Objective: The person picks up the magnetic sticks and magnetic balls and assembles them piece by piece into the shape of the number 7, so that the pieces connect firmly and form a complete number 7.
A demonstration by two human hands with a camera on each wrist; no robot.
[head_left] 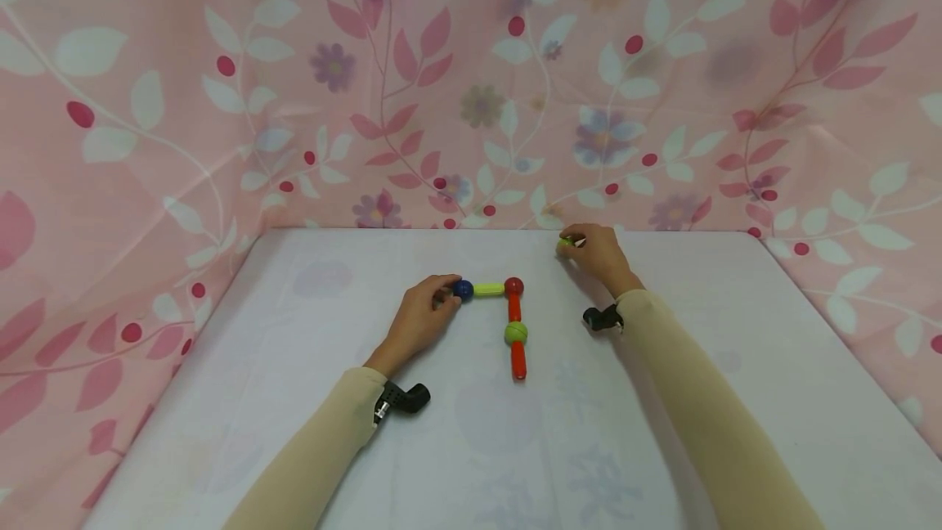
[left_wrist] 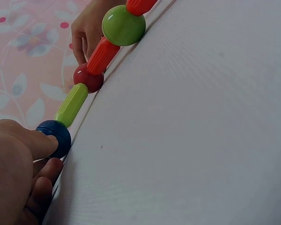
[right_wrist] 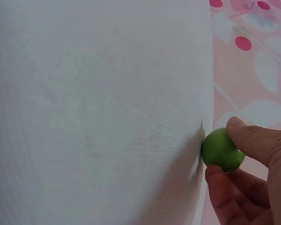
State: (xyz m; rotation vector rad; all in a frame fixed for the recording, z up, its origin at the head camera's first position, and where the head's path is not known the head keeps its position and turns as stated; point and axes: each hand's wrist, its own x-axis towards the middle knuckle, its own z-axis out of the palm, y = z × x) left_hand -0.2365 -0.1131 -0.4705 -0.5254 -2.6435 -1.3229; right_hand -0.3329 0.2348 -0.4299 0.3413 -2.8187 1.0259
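Note:
My left hand (head_left: 423,313) pinches a blue ball (left_wrist: 56,137) between thumb and fingers at the left end of a chain of toy pieces. From that ball a yellow-green rod (head_left: 489,289) runs right to a red ball (head_left: 513,287). A red rod (head_left: 514,308) leads from there toward the near side, into a green ball (head_left: 516,334), and a second red rod (head_left: 518,361) extends beyond it with a free end. Near the far table edge, my right hand (head_left: 598,256) holds a separate green ball (right_wrist: 222,150) between thumb and fingertips.
The pieces lie on a white table (head_left: 309,432) with faint printed marks. Behind and beside it hangs a pink floral cloth (head_left: 456,80). Each wrist carries a small black camera, one at the left sleeve (head_left: 401,399) and one at the right (head_left: 603,318).

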